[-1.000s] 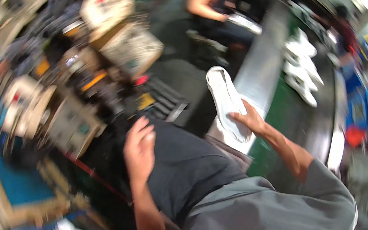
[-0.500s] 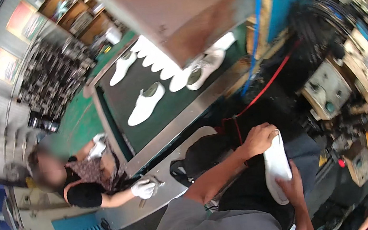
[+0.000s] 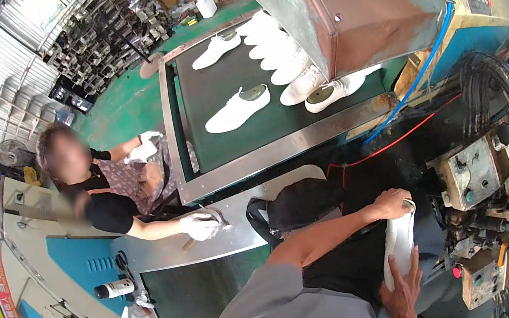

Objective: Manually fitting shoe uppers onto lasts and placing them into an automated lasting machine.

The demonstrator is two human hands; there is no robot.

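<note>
A white shoe (image 3: pixel 399 244) stands upright lengthwise above my dark-clothed lap. My left hand (image 3: pixel 392 204), its arm reaching across from the left, is closed round the shoe's upper end, by the opening. Lower down, my right hand (image 3: pixel 404 295) holds the other end, thumb and fingers along its two sides; its palm side is partly hidden. On the belt to the far left lie more white shoes, among them a lone low lace-up shoe (image 3: pixel 237 110) and a lace-up shoe (image 3: pixel 338 89) beside the metal hood.
A metal hood (image 3: pixel 377 6) overhangs the dark conveyor belt (image 3: pixel 232 146). A black bag (image 3: pixel 305 203) rests on the metal ledge. At left sits a co-worker with white gloves (image 3: pixel 200 225), one holding a tool. Machine control boxes (image 3: pixel 470 175) crowd the right; a red cable (image 3: pixel 399 144) runs behind my hands.
The view has swung and levelled. The shoe has been turned from its broad pale face to a narrower side. My right hand's fingers have shifted and now lie more stretched along it.
</note>
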